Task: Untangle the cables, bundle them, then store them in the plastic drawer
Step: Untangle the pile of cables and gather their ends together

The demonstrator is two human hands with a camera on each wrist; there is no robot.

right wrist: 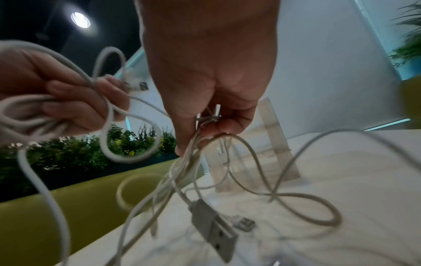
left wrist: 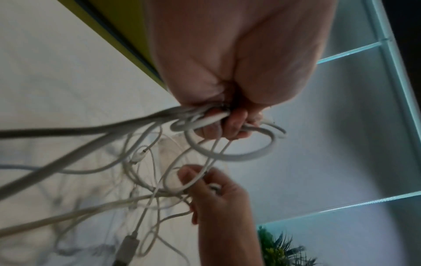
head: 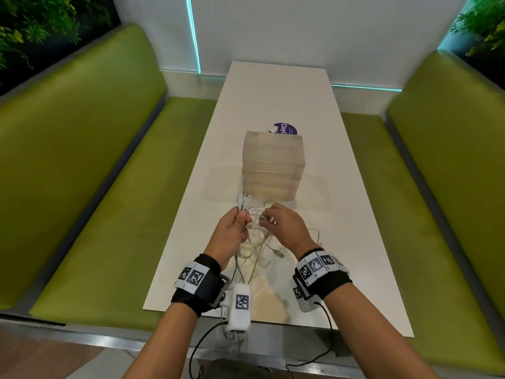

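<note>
Head view: still the untangling step. Left hand (head: 232, 231) clamps several cables (head: 255, 250) w/ plugs sticking up; right hand (head: 284, 225) pinches strands beside it, over the tabletop (head: 341, 214). Plastic drawer (head: 272, 165) stands just behind, shut.

Left wrist: fingers (left wrist: 232, 126) curl round looped cords.

Right wrist: thumb & finger grip thin strands; USB plug (right wrist: 214, 230) dangles. Next, I'd say: tease one cable free, no yanking.

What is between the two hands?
Tangled white cables stretch between the left hand and the right hand; each hand grips some. The head view shows it.
</note>
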